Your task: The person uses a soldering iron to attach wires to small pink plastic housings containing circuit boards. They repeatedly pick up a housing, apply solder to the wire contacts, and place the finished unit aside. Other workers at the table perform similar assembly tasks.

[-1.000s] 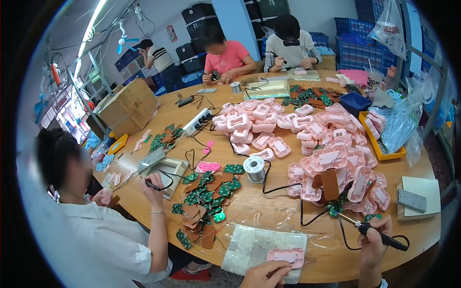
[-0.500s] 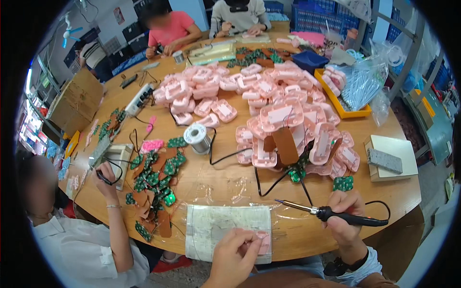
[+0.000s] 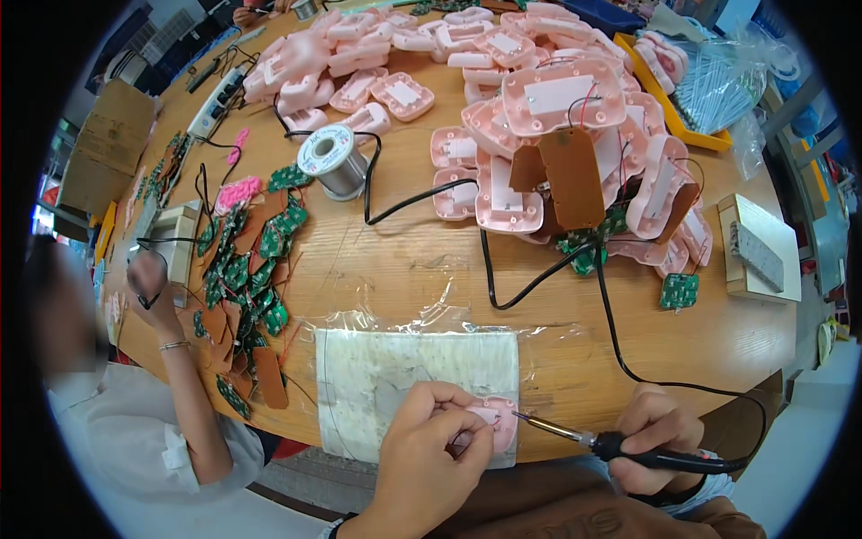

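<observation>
My left hand (image 3: 434,449) pinches a small pink plastic shell (image 3: 496,422) that lies on a white taped-down mat (image 3: 395,373) at the table's near edge. My right hand (image 3: 658,436) grips a black-handled soldering iron (image 3: 628,449), its metal tip touching the right side of the pink shell. The iron's black cord (image 3: 620,350) runs up across the wooden table (image 3: 422,269) toward the pile of shells.
A big heap of pink shells (image 3: 548,99) with brown boards covers the far right. A solder spool (image 3: 330,160) stands mid-table. Green circuit boards (image 3: 251,260) lie at left, beside a co-worker's hand (image 3: 151,287). A grey block on a white tray (image 3: 759,251) sits at right.
The view has dropped toward the near edge. My left hand has settled on the pink shell and my right hand has brought the iron's tip in to it.
</observation>
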Tool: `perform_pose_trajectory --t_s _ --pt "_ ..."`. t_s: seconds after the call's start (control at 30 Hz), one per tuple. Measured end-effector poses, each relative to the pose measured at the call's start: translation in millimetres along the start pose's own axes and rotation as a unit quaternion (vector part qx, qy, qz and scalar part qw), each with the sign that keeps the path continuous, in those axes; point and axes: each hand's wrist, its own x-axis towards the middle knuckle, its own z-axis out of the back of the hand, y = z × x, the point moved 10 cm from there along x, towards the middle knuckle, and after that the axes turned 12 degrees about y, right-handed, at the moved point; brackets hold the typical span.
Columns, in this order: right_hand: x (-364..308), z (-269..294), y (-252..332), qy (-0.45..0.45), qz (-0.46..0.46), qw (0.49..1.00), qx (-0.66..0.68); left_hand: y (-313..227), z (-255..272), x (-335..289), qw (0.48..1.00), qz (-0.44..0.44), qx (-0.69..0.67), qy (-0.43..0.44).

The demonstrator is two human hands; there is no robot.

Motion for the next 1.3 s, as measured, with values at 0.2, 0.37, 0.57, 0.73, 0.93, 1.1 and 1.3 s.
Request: perform_pose_trajectory --t_s 0.2,0.37,0.57,0.73,0.93,1.1,1.3 --pt "2 -12 -2 0.017 0.015 0.999 -0.026 -12 4 -1 0.997 -0.036 0.061 -0.02" --pt "7 -17 -3 0.016 0.013 1.0 -0.022 -16 4 -1 0.995 -0.055 0.073 -0.029" --pt "10 -22 0 0.066 0.015 0.998 -0.015 -17 2 -1 0.995 -0.062 0.077 -0.027" --pt "9 -16 1 0.022 0.025 0.999 -0.013 -18 3 -2 0.994 -0.068 0.085 -0.031" --pt "8 -13 1 0.01 0.03 0.999 -0.009 -19 3 -1 0.993 -0.069 0.089 -0.03" --pt "9 -18 0 0.033 0.025 0.999 -0.008 -18 2 -1 0.994 -0.066 0.087 -0.031" --pt "4 -5 -2 0.009 0.006 1.0 -0.007 -8 -2 -1 0.998 -0.017 0.058 -0.009"
